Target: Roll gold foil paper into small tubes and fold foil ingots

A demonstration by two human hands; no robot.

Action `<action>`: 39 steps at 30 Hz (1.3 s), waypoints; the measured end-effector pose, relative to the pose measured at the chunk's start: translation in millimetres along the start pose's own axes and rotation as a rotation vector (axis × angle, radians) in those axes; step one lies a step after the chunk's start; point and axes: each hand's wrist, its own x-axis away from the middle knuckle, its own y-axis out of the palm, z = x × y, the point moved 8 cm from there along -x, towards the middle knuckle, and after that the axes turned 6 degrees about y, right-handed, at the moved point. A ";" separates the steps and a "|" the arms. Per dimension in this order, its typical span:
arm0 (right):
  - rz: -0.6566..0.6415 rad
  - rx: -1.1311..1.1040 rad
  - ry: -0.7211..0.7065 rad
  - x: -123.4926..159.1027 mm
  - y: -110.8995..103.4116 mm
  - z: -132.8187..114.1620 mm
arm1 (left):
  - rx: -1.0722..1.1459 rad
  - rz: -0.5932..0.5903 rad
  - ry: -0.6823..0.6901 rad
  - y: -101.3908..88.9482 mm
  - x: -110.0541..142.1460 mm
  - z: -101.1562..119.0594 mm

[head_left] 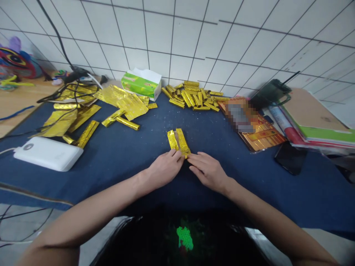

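A folded strip of gold foil paper point(178, 141) lies on the dark blue cloth point(133, 159) in front of me. Both hands meet at its near end. My left hand point(165, 169) has its fingers curled and pressed on the strip's lower left corner. Beside it, my right hand point(206, 170) pinches the lower right end with its fingertips. A heap of finished folded gold pieces point(192, 96) sits further back, near the wall. Loose gold sheets and several rolled pieces point(122, 103) lie to the left.
A white power bank point(48, 153) with cables lies at the left. A green tissue box point(141, 84) stands by the tiled wall. To the right are a packet of orange-gold paper point(260, 135), a black phone point(291, 157), and stacked folders point(318, 129).
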 end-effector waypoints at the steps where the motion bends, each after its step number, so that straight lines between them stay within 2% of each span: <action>1: -0.034 0.033 -0.027 1.9 4.9 -3.2 | -0.008 0.000 0.000 0.0 0.1 0.1; 3: -0.091 0.087 -0.032 3.4 13.7 -3.9 | -0.022 -0.006 0.005 0.2 0.4 0.9; 7: -0.109 0.141 0.018 2.5 19.3 1.3 | -0.031 -0.015 0.019 -0.8 3.4 3.2; 17: -0.097 0.249 0.076 2.3 19.0 2.1 | -0.013 -0.046 -0.005 -4.5 13.5 5.1; 26: -0.083 0.296 0.117 1.1 15.4 0.5 | 0.016 -0.013 -0.034 0.1 31.8 -0.7; 34: -0.161 0.271 0.113 -0.3 23.3 10.3 | 0.055 0.018 -0.082 -0.2 30.1 -4.7; 39: -0.222 0.281 0.144 -13.1 27.2 29.2 | 0.084 0.043 -0.092 2.5 18.0 11.0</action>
